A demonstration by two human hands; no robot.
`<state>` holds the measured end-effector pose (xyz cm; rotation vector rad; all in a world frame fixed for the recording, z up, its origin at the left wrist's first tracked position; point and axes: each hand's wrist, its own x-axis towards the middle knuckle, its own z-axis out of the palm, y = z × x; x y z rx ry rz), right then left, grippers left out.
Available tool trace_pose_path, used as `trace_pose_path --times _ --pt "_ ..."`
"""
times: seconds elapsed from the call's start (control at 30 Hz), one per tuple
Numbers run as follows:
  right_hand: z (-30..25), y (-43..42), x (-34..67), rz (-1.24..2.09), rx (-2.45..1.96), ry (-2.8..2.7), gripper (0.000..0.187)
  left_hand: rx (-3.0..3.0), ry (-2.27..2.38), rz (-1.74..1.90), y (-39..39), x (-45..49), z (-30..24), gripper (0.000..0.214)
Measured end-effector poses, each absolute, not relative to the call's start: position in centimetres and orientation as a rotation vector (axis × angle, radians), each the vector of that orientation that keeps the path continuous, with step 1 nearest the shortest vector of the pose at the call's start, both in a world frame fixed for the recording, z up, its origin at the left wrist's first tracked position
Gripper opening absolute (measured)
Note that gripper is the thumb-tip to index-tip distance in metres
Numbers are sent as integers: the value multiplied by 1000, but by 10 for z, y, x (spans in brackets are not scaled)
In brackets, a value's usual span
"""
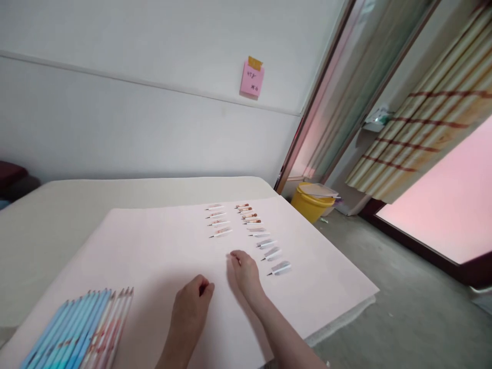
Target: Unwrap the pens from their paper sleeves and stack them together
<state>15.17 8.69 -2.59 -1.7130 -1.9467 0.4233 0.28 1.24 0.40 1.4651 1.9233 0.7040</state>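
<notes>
My left hand (190, 310) hovers low over the pink sheet with its fingers curled in and the thumb against them. Whatever may be inside is hidden. My right hand (246, 277) is closed too, thumb and fingers pinched together; anything held there is too small to make out. Beyond it lie short white pen-like pieces with dark points, among them a left-hand column (221, 232). The right-hand column has brown-topped pieces (251, 222) at the far end and grey, translucent-looking ones (280, 268) nearer my right hand.
Blue pencils (69, 333) and pale pink-patterned pencils (111, 328) lie side by side at the lower left. The pink sheet (154, 246) covers part of a cream table (77, 197). A pink note (251, 79) is taped to the wall. A yellow bucket (309, 205) stands on the floor right.
</notes>
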Motion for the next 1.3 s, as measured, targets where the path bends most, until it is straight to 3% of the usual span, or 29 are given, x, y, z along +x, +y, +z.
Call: trace_pose_path --times 0.33,0.83,1.3 --pt "-31 171 138 147 -1735 -2282 31 1427 1913 690 14 -1 4 21" --pt "-30 184 137 -32 -1705 -2533 24 1434 1879 663 16 5 0 21" --pt "-29 179 145 52 -1667 -2592 22 1419 1863 666 18 4 0 22"
